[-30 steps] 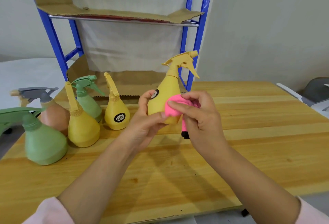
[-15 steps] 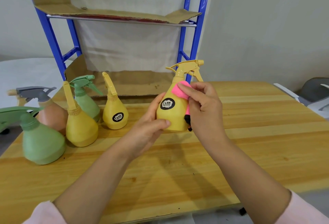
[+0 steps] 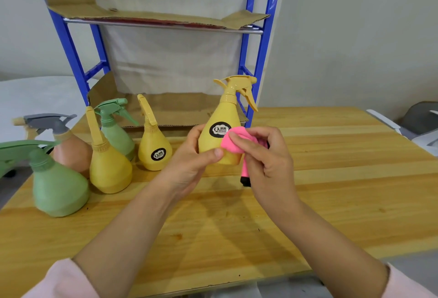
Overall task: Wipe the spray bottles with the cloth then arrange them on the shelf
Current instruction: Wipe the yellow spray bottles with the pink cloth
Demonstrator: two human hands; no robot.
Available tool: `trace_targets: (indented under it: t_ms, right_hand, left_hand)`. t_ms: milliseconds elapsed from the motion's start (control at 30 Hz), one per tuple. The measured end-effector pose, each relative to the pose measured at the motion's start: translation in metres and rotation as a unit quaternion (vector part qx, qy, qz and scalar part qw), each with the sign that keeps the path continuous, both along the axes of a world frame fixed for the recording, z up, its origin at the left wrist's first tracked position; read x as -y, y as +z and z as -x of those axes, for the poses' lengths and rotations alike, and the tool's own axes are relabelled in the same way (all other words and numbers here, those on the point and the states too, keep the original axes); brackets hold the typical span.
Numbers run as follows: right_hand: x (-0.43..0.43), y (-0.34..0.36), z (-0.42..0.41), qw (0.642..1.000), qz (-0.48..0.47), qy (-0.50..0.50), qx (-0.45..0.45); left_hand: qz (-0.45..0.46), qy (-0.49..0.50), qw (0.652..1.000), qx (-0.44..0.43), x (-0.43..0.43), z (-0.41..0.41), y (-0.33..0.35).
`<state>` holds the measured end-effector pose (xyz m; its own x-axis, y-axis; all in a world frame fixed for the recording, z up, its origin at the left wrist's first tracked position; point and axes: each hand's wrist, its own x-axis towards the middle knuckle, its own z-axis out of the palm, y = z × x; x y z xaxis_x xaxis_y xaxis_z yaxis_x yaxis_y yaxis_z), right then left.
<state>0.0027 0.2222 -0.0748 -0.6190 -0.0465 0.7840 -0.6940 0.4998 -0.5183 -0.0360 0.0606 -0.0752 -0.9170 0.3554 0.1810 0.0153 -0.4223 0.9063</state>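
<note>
My left grip (image 3: 192, 162) is wrapped around the lower body of a yellow plastic spray bottle with a black oval label (image 3: 220, 115). My thumb lies across its front, near the base. The bottle stands upright in my grasp, with its trigger pointing right, in front of the right post of the blue metal shelf rack (image 3: 260, 60). I cannot tell whether its base touches the light wooden tabletop (image 3: 343, 179).

My right grip (image 3: 267, 158) is clenched around a bunched bright pink cloth (image 3: 233, 142), pressing it against the bottle's side just right of the label. A strip of the cloth with a black end (image 3: 245, 180) hangs below my fingers.

Five more spray bottles stand to the left on the tabletop:
- a small yellow labelled bottle (image 3: 154, 150)
- a plain yellow bottle (image 3: 109, 169)
- a pale green bottle (image 3: 117, 132) just behind the plain yellow one
- a peach bottle with a grey trigger (image 3: 71, 150)
- a large green bottle (image 3: 57, 188), the one closest to me

Sheets of brown cardboard (image 3: 154, 17) line the rack's upper level and its lower level, and no bottles stand on either.
</note>
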Motion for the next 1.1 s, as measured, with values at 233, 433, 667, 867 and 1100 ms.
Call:
trace_targets:
  t_ms: [233, 433, 667, 867, 1100]
  right_hand:
    - [-0.002, 0.033, 0.028, 0.998, -0.01, -0.049, 0.041]
    - [0.004, 0.034, 0.023, 0.998, -0.042, -0.038, 0.023]
    - [0.011, 0.006, 0.003, 0.991, -0.122, -0.034, -0.033]
    - [0.003, -0.012, 0.006, 0.987, -0.123, -0.042, -0.091]
    - [0.001, 0.021, 0.014, 0.977, -0.045, -0.097, -0.187]
  left_hand:
    - [0.09, 0.043, 0.993, -0.06, -0.012, -0.006, -0.003]
    - [0.044, 0.05, 0.996, -0.05, -0.012, -0.003, 0.002]
    - [-0.086, 0.091, 0.987, 0.103, -0.014, -0.004, 0.028]
    - [-0.127, 0.041, 0.982, 0.132, -0.009, -0.004, 0.044]
    - [-0.093, 0.046, 0.989, 0.104, -0.015, -0.004, 0.045]
